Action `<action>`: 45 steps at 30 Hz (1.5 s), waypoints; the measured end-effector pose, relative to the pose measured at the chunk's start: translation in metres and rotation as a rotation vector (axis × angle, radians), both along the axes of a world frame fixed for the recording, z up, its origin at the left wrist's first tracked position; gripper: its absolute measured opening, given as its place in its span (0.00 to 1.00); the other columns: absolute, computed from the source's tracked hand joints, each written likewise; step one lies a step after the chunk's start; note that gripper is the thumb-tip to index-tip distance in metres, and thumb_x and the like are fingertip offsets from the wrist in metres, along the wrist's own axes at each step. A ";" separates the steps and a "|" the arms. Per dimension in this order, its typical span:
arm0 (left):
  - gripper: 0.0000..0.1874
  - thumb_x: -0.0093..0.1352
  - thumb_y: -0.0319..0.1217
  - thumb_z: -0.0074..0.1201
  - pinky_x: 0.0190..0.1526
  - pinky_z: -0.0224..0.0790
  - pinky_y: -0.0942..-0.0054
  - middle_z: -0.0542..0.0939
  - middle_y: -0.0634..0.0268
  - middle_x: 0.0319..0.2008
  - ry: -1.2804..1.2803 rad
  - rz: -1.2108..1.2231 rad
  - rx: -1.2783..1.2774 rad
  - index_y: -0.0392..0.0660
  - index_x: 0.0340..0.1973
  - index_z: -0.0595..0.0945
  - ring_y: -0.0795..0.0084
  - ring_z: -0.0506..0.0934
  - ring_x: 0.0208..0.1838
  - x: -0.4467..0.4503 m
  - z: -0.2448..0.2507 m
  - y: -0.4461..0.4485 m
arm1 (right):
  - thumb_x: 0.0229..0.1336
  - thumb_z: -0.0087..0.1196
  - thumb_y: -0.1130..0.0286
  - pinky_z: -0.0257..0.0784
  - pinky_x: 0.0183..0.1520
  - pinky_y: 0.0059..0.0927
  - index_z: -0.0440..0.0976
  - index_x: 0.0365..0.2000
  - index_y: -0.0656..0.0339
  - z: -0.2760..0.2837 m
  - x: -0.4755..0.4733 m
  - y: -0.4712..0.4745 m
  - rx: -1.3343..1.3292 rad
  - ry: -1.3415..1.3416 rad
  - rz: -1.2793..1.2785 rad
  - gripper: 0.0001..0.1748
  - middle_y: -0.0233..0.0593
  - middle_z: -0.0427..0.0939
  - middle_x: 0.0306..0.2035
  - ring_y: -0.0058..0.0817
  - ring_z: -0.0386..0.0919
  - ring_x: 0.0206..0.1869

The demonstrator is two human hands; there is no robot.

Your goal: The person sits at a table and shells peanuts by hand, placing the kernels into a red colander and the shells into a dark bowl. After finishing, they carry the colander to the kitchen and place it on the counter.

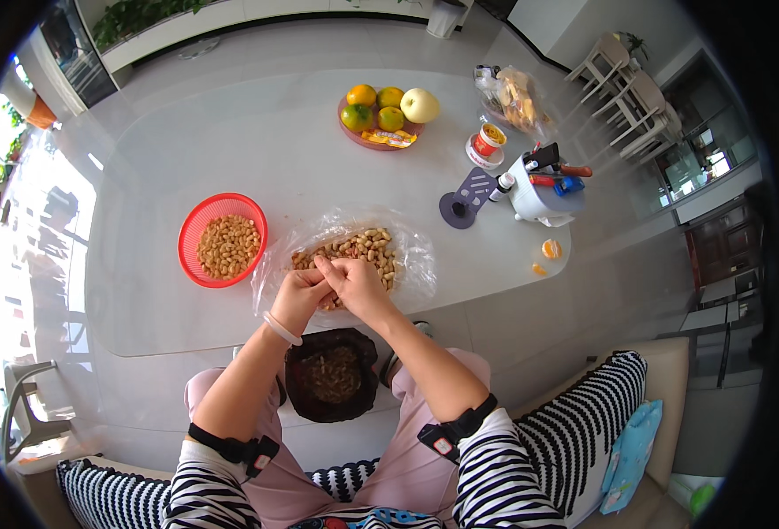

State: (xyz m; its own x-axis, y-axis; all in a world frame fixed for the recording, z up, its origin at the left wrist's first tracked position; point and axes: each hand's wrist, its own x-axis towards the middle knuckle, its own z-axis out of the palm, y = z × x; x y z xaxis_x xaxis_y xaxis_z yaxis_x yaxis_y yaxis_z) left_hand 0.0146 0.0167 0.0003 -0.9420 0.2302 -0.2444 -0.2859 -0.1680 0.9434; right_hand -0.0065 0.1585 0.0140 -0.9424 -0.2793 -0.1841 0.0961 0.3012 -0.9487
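My left hand [298, 296] and my right hand [357, 285] meet with bent fingers and thumbs together. They are above a clear plastic bag [416, 264] spread on the table. Whatever may be between the fingertips is hidden by the fingers. Unshelled peanuts [373, 246] lie heaped on the bag, with reddish bits among them. Left of the bag, a red plastic basket [183, 239] holds shelled peanut kernels [228, 246]. Below the table edge, between my knees, a dark bin [297, 403] contains brown debris that looks like peanut shells [332, 377].
Beyond the bag, a fruit plate [379, 147] holds citrus, a pale round fruit and a yellow packet. To the right are a paper cup [490, 137], a grey stand [459, 210], a white tool caddy [536, 202], peeled orange pieces [551, 248] and a bagged food item [518, 99].
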 end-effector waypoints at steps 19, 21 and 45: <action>0.10 0.71 0.29 0.57 0.35 0.69 0.80 0.84 0.70 0.30 0.212 -0.024 -0.267 0.34 0.40 0.85 0.86 0.74 0.33 -0.003 0.014 -0.007 | 0.68 0.34 0.65 0.57 0.21 0.15 0.69 0.60 0.65 0.014 -0.011 0.023 -0.582 -0.556 0.173 0.25 0.23 0.69 0.25 0.10 0.60 0.21; 0.10 0.71 0.29 0.57 0.35 0.69 0.80 0.84 0.69 0.30 0.214 -0.051 -0.251 0.34 0.40 0.86 0.86 0.74 0.33 -0.004 0.014 -0.008 | 0.68 0.33 0.65 0.56 0.21 0.15 0.67 0.60 0.65 0.013 -0.011 0.023 -0.614 -0.567 0.180 0.26 0.23 0.69 0.25 0.10 0.58 0.21; 0.19 0.77 0.26 0.40 0.62 0.67 0.67 0.75 0.57 0.57 -0.119 0.004 0.663 0.33 0.62 0.69 0.69 0.75 0.58 -0.007 0.005 -0.006 | 0.64 0.59 0.67 0.63 0.26 0.15 0.80 0.40 0.64 0.014 -0.008 0.024 -0.518 -0.339 -0.057 0.10 0.25 0.77 0.28 0.11 0.69 0.27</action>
